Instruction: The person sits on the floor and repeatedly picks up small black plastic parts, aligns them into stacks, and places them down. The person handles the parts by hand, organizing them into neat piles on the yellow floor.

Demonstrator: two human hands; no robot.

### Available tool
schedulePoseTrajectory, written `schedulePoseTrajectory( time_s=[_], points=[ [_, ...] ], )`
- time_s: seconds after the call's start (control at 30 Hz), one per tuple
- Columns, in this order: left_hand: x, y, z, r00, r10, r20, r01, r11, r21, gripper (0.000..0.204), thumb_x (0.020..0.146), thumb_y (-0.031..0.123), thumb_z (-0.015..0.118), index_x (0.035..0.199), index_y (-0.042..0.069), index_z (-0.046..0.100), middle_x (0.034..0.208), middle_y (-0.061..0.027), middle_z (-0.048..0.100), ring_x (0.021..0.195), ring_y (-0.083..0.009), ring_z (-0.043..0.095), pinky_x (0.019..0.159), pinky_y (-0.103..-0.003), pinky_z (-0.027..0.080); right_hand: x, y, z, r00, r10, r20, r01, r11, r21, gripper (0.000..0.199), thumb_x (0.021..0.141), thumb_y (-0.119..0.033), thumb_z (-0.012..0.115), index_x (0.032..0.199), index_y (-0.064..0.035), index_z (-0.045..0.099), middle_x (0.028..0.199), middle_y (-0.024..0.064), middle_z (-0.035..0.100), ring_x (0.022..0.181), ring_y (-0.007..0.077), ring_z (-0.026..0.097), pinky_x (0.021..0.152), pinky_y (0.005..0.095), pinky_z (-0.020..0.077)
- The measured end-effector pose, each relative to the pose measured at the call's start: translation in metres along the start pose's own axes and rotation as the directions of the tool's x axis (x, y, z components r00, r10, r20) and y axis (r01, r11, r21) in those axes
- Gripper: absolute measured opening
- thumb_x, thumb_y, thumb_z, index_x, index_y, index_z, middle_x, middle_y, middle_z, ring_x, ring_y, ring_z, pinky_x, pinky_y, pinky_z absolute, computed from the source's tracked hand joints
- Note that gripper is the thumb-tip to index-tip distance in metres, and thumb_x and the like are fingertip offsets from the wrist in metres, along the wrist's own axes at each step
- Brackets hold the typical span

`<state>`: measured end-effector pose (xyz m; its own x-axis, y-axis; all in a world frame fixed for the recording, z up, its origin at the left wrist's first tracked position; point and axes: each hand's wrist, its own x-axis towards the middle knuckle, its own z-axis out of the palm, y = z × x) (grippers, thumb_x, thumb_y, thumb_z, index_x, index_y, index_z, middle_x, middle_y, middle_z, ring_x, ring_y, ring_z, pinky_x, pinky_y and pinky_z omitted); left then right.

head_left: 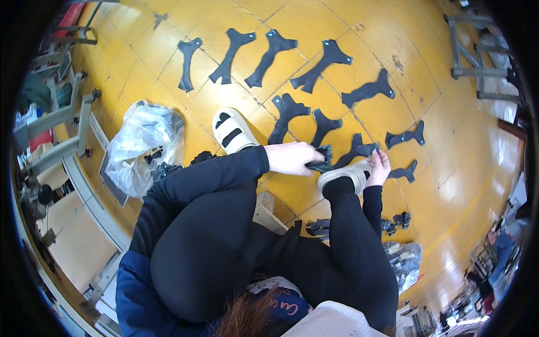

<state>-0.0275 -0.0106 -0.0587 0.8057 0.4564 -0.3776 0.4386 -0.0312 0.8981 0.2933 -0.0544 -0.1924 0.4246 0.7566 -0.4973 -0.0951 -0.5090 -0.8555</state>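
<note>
Black and matt, the forked strip (355, 149) in the head view lies between my two hands, just past my right slide sandal (347, 176). Its long axis runs slantwise: the narrow tail points down and left toward my left hand (295, 159), and the wider forked end points up and right, one prong aimed away from me, the other to the right. That right prong is where my right hand (379, 168) has it, thumb and forefinger pinched together on the tip. I cannot tell whether the rest of the strip touches the yellow tiled floor (432, 101) or hangs just above it.

The strip is flat, dark and slim in the middle, spreading into a Y at the head; its tail is partly hidden by what my left hand carries. There my fingers are curled closed around a black bundle (321, 159), creased and slightly shiny, seemingly of several layers.

Beyond my hands, similar forked pieces (323, 63) are spread apart on the floor, most with their wider ends upward or to the right, and small pale marks near some tips. A clear plastic bag (147, 132) sits left of my left slide sandal (241, 140).
</note>
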Motion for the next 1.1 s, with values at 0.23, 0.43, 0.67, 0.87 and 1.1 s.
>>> schedulePoseTrajectory(
  time_s=[0.23,0.43,0.67,0.87,1.1],
  points=[
    [0.016,-0.017,-0.004,0.857,-0.363,-0.367,-0.131,0.535,-0.835,0.026,0.077,0.012,0.077,0.094,0.002,0.059,0.084,-0.0020,0.060,0.075,-0.0119,0.061,0.063,-0.022,0.051,-0.039,-0.096,0.071,0.837,0.056,0.544,-0.222,0.944,0.243,0.018,0.084,-0.005,0.064,0.101,-0.0030,0.058,0.079,0.0045,0.065,0.063,0.0134,0.063,0.055,0.0222,0.0448],
    [0.003,-0.026,-0.007,0.797,-0.469,-0.381,-0.312,0.220,-0.924,0.028,0.078,0.011,0.076,0.101,0.005,0.062,0.087,-0.0023,0.063,0.080,-0.0103,0.060,0.068,-0.025,0.050,-0.047,-0.116,0.127,0.795,0.084,0.601,-0.065,0.996,-0.053,0.019,0.085,-0.010,0.066,0.099,-0.0021,0.057,0.079,0.0034,0.066,0.063,0.0120,0.065,0.054,0.0202,0.0438],
    [-0.011,-0.060,0.000,0.704,-0.432,-0.564,-0.288,0.551,-0.783,0.035,0.070,0.002,0.075,0.102,0.002,0.062,0.092,-0.0038,0.066,0.081,-0.0125,0.062,0.072,-0.026,0.050,-0.058,-0.100,0.139,0.789,0.155,0.595,-0.090,0.986,-0.138,0.028,0.089,-0.011,0.060,0.113,0.0035,0.054,0.095,0.0097,0.067,0.072,0.0131,0.066,0.062,0.0206,0.0479],
    [-0.027,-0.112,-0.049,0.331,-0.534,-0.778,-0.073,0.808,-0.585,0.034,0.066,0.010,0.076,0.096,0.002,0.064,0.087,-0.0066,0.067,0.077,-0.0157,0.062,0.074,-0.029,0.049,-0.041,-0.083,0.101,0.805,0.138,0.577,-0.070,0.988,-0.139,0.037,0.093,-0.014,0.055,0.124,0.0029,0.049,0.113,0.0136,0.062,0.087,0.0139,0.062,0.075,0.0227,0.0475],
    [-0.089,-0.247,-0.104,-0.028,-0.490,-0.871,-0.086,0.870,-0.486,0.026,0.065,0.009,0.074,0.088,0.003,0.063,0.081,-0.0069,0.064,0.075,-0.0189,0.061,0.072,-0.031,0.049,-0.037,-0.059,0.065,0.856,0.177,0.486,-0.124,0.982,-0.140,0.024,0.091,-0.012,0.056,0.112,0.0003,0.055,0.096,0.0090,0.065,0.074,0.0112,0.060,0.068,0.0221,0.0461]
  ],
)
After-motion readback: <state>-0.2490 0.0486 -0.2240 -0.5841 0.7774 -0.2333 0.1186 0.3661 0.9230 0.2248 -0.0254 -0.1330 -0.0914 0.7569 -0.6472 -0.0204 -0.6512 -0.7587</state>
